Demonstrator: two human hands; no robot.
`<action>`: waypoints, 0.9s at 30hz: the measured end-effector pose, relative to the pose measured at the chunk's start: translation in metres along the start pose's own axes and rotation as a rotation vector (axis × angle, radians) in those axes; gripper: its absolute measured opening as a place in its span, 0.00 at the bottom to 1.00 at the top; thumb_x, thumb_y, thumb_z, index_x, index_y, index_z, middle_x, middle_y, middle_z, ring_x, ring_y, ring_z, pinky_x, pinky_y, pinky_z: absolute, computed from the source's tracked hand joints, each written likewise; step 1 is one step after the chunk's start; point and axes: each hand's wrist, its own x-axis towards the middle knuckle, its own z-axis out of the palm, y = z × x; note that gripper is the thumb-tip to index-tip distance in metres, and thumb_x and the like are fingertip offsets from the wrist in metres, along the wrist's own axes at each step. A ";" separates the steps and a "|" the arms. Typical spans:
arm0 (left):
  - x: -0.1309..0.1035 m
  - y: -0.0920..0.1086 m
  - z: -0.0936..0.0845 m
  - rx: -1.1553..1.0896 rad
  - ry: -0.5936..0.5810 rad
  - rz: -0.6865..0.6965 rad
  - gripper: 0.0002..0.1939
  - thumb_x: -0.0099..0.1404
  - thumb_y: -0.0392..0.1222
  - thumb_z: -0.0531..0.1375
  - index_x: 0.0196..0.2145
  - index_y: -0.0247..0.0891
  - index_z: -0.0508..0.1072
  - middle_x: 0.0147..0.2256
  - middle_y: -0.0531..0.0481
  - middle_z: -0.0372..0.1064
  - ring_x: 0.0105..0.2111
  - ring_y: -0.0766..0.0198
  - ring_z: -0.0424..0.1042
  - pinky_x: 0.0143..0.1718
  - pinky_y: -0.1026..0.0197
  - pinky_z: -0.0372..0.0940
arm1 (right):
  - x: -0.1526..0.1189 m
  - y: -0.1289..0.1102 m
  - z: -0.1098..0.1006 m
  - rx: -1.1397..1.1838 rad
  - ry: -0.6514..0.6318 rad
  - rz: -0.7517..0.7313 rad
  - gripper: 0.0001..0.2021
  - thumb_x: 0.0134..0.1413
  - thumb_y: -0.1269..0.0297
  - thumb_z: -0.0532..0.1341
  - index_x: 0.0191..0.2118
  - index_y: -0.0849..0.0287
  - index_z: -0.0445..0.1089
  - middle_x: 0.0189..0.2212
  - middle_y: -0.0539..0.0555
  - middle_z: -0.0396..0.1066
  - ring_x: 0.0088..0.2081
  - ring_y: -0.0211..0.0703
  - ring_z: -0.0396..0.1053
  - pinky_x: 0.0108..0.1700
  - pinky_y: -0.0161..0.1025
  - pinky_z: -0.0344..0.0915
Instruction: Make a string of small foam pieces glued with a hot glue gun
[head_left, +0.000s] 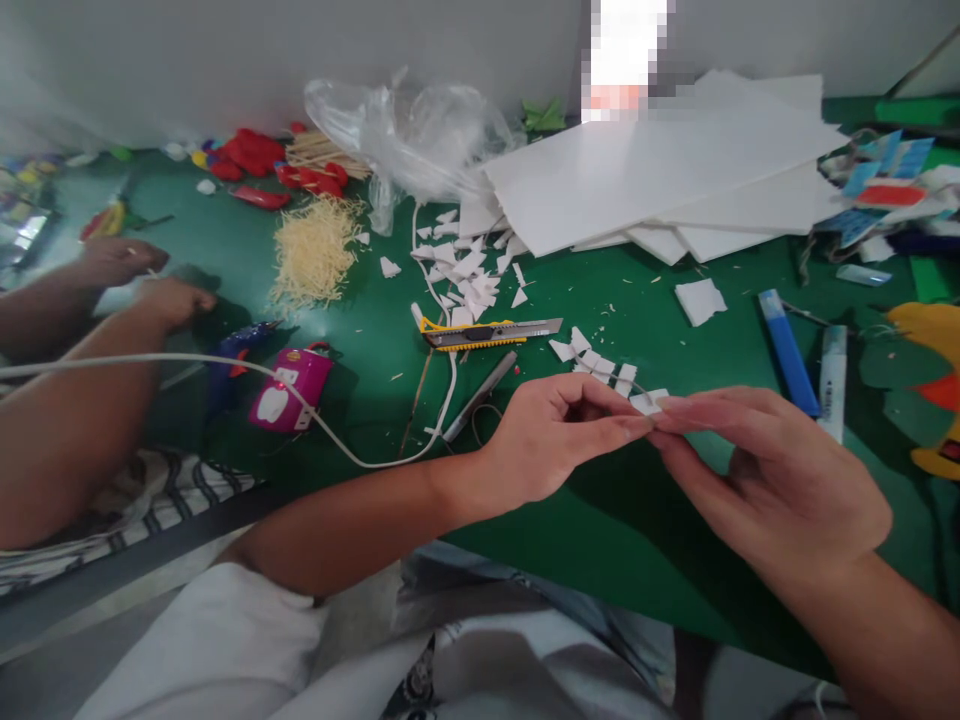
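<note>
My left hand [555, 435] and my right hand [780, 470] meet above the green table [622, 540], thumbs and fingers pinched together. Between the fingertips is a small white foam piece [649, 401], the end one of a string of white foam pieces [596, 362] that runs up and left. The part inside the fingers is hidden. Left of the string lies a yellow box cutter [491, 333] with its blade out, and below that a grey pen-like tool [480, 395].
White foam sheets [645, 170], foam scraps [469, 270] and a clear plastic bag [442, 130] lie at the back. A white cable [367, 464] crosses left, near a magenta box [291, 388]. Another person's hands [169, 300] rest far left. Blue [787, 350] and white tubes stand right.
</note>
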 end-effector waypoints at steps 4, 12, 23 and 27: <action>0.000 -0.001 -0.001 -0.017 -0.025 0.054 0.20 0.54 0.53 0.75 0.29 0.34 0.75 0.20 0.60 0.59 0.20 0.76 0.52 0.20 0.67 0.46 | 0.000 -0.001 -0.001 0.016 0.000 0.016 0.11 0.62 0.75 0.62 0.43 0.48 0.71 0.33 0.47 0.79 0.32 0.37 0.78 0.27 0.34 0.70; -0.007 -0.008 -0.001 0.086 -0.105 -0.014 0.14 0.57 0.48 0.72 0.35 0.36 0.78 0.21 0.58 0.62 0.21 0.74 0.56 0.22 0.67 0.51 | -0.015 -0.007 0.006 0.200 0.054 0.210 0.12 0.61 0.73 0.63 0.46 0.46 0.72 0.37 0.45 0.81 0.36 0.39 0.80 0.37 0.35 0.76; 0.002 0.003 0.000 0.020 0.061 0.021 0.17 0.54 0.51 0.73 0.26 0.36 0.74 0.19 0.59 0.62 0.21 0.73 0.58 0.23 0.66 0.53 | -0.006 0.010 0.015 0.264 0.103 0.136 0.21 0.54 0.72 0.68 0.53 0.48 0.69 0.41 0.52 0.77 0.41 0.46 0.77 0.42 0.46 0.76; 0.000 0.000 -0.001 0.012 0.036 -0.010 0.24 0.51 0.59 0.74 0.26 0.35 0.74 0.20 0.58 0.63 0.21 0.74 0.56 0.22 0.66 0.49 | -0.006 0.006 0.011 0.075 0.042 0.053 0.16 0.59 0.73 0.64 0.49 0.48 0.69 0.37 0.49 0.79 0.38 0.42 0.78 0.38 0.41 0.75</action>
